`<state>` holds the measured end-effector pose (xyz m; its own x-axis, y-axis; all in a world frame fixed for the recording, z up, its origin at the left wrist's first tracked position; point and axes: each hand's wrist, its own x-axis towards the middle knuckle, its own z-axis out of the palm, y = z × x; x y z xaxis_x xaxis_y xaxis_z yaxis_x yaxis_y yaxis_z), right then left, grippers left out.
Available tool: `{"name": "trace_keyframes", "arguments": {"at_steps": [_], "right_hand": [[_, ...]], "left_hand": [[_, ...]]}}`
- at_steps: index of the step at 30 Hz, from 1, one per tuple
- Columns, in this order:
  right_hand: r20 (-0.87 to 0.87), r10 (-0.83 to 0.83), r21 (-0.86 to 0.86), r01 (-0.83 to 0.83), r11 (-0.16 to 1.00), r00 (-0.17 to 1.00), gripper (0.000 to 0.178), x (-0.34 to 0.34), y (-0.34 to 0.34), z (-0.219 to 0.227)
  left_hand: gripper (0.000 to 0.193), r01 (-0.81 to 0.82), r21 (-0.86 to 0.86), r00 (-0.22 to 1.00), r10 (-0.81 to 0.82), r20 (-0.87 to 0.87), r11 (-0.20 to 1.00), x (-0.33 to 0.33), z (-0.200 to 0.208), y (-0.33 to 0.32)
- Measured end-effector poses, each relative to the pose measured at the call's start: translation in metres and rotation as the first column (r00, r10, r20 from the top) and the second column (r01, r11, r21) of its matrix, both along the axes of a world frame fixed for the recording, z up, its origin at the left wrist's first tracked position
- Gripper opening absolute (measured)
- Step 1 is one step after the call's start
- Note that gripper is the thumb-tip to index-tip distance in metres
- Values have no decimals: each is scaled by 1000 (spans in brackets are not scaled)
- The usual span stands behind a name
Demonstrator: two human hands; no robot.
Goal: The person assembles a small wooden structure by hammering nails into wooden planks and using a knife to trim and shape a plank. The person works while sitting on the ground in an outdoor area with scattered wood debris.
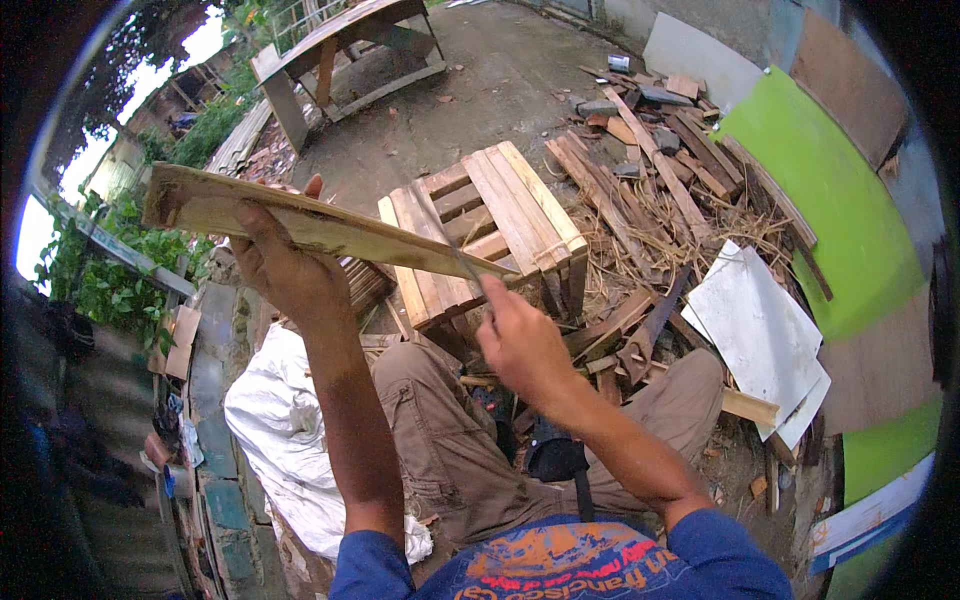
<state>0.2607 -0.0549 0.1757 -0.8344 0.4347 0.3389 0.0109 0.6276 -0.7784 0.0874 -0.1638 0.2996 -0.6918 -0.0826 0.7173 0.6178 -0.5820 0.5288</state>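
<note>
My left hand (285, 262) is closed around a long pale wooden plank (340, 222), raised at a slant over the left side of the work area. The plank's broad end points left; its far end narrows toward my right hand (522, 345). That hand is closed at the narrow end, with a thin grey blade-like tool (468, 266) reaching from its fingers to the plank's edge. The fist hides the tool's handle. Beyond and below the plank stands a slatted wooden stool-like frame (510, 205), with gaps between its top slats.
Scrap wood (620, 190) lies heaped to the right, with what looks like a handsaw (640, 350) near my knee. White sheets (755, 325) and a green panel (810, 220) lean at the right. A white sack (275, 430) lies left of my leg; a wooden table (340, 30) stands behind.
</note>
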Motion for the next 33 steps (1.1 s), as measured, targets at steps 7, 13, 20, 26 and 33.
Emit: {"name": "trace_keyframes", "arguments": {"at_steps": [7, 13, 20, 26, 33], "right_hand": [[60, -85, -25, 86, 996, 995, 46, 0, 21, -73], [238, -117, 12, 118, 993, 964, 46, 14, 8, -61], [197, -146, -2, 150, 989, 969, 46, 23, 11, -111], [203, -221, 43, 216, 975, 954, 45, 29, 19, -155], [361, -213, 37, 214, 976, 908, 46, 37, 33, -163]], "left_hand": [[33, 6, 22, 1000, -7, 20, 1000, -6, 6, 3], [36, 43, -23, 999, -43, -12, 999, -4, 5, 2], [34, 24, 5, 1000, -24, -16, 1000, -9, 6, 7], [34, 13, 23, 1000, -13, 16, 1000, -10, 8, 12], [35, 64, -1, 998, -64, -25, 998, -25, 6, 7]]}}
